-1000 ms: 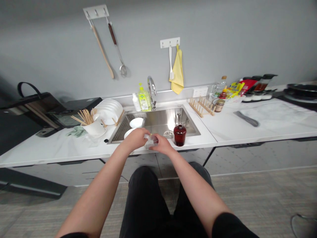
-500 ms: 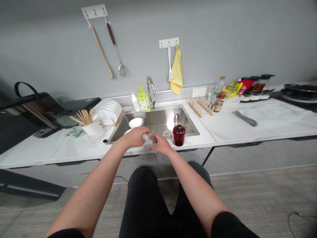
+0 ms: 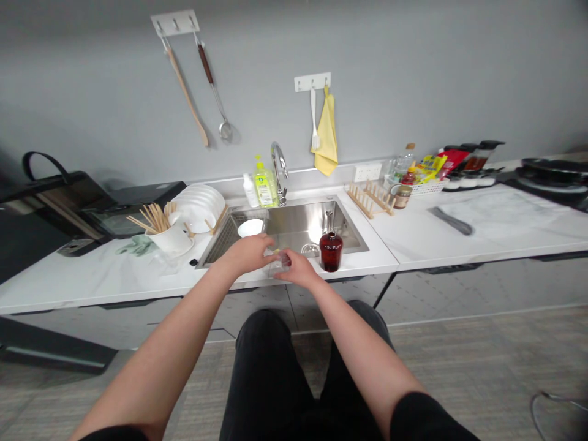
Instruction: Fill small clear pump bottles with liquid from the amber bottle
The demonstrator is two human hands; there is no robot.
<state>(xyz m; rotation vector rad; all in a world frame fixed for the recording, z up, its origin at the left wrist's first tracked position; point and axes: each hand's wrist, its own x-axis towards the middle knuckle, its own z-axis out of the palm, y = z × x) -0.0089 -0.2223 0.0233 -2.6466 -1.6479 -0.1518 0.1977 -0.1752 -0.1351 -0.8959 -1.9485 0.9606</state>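
Between my two hands, over the sink's front edge, is a see-through plastic piece [image 3: 277,264]; its exact kind is hard to make out. My left hand [image 3: 248,255] curls around its left side with thumb and fingers. The fingers of my right hand [image 3: 296,268] close on the right side of the same piece. Just right of my right hand, a dark red glass bottle [image 3: 331,252] without a cap stands upright on the counter. Beyond my left hand a white bowl [image 3: 250,228] sits in the sink [image 3: 294,222], partly hidden by that hand.
A faucet [image 3: 279,174] and soap bottle [image 3: 265,184] stand behind the sink. To the left are white plates [image 3: 199,205] and a pot of chopsticks [image 3: 171,239]. On the right are a wooden rack [image 3: 371,201], a jar [image 3: 402,197] and a grey strip-like object [image 3: 451,220].
My left hand's thumb and fingers have parted slightly at the clear plastic piece. My right hand stays nearly in place. The view has shifted a little.
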